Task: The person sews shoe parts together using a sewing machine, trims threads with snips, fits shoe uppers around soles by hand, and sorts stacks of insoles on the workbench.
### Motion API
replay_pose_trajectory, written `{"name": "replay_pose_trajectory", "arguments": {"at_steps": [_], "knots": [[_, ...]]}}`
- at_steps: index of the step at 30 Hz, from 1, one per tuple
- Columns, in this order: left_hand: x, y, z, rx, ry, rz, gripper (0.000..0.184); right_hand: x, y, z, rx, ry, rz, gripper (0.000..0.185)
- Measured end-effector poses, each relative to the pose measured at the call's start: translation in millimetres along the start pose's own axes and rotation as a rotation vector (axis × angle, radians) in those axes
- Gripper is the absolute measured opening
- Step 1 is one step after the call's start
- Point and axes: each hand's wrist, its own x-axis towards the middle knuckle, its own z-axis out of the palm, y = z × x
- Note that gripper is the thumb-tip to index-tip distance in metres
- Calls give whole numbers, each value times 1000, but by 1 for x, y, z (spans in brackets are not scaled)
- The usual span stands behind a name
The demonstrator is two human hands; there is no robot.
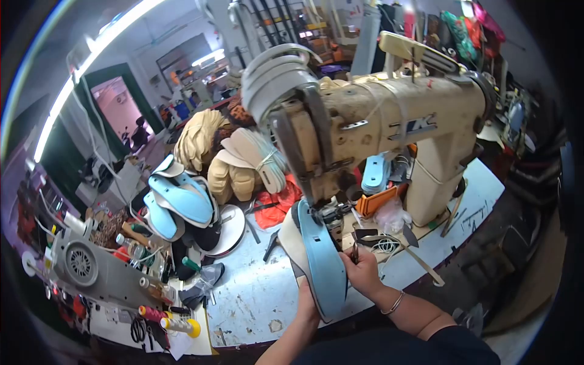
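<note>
A long light-blue insole [325, 264] with a beige and grey layer along its left side lies under the needle end of an old beige sewing machine [377, 112]. My left hand [308, 299] grips its lower left edge, the fingers hidden beneath it. My right hand [364, 272] is closed at the right edge of the insole. A small dark pointed tool [355, 253], perhaps thread snips, sticks up from its fingers. A bracelet circles the right wrist. A small black hammer-like tool [271, 245] lies left of the insole.
Left, more blue insoles [182, 198] are piled beside a white round dish [230, 231] and bundled beige pieces [240, 170]. Thread spools [181, 326] stand near the front left. Right of the needle are an orange box [376, 202], cord [384, 245] and a strip-like tool [423, 267].
</note>
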Motion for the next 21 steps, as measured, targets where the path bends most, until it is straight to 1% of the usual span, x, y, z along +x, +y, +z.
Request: {"name": "replay_pose_trajectory", "arguments": {"at_steps": [1,3,4,5,6,7,8,9,11,12,13,15,17,18,19,21], "knots": [[-6,8,10,19,-7,-13,30,0,0,-1,7,22,5,17],[-19,19,24,187,55,112,20,-1,2,-2,3,-58,61,17],[-19,19,20,203,49,102,20,4,0,-4,1,-107,114,16],[-16,17,11,379,40,164,32,11,-4,-4,10,-89,119,16],[-12,17,2,556,30,223,45,17,-10,-2,78,-104,169,15],[-2,18,-9,568,24,208,45,20,-14,-2,144,-122,219,15],[12,20,-22,705,119,468,60,24,-5,0,177,-144,164,16],[18,25,-30,835,213,735,74,25,-8,-1,183,-133,169,16],[-1,63,18,1324,337,1408,88,28,-15,-4,256,-264,248,19],[-1,75,16,1427,218,1635,73,27,-13,-5,268,-299,270,19],[-1,89,17,1556,-52,1699,44,27,-11,-5,269,-298,272,19],[-9,106,41,1630,-397,1139,24,25,-6,-4,436,-341,354,14],[-3,105,39,1232,-298,981,28,17,0,7,552,-395,326,10],[-5,107,44,1160,-260,896,31,14,-10,7,656,-432,432,10],[-11,106,49,1162,-257,894,31,10,-3,10,658,-434,435,10],[-16,102,58,1449,-286,1041,35,8,11,11,831,-387,387,10]]}}
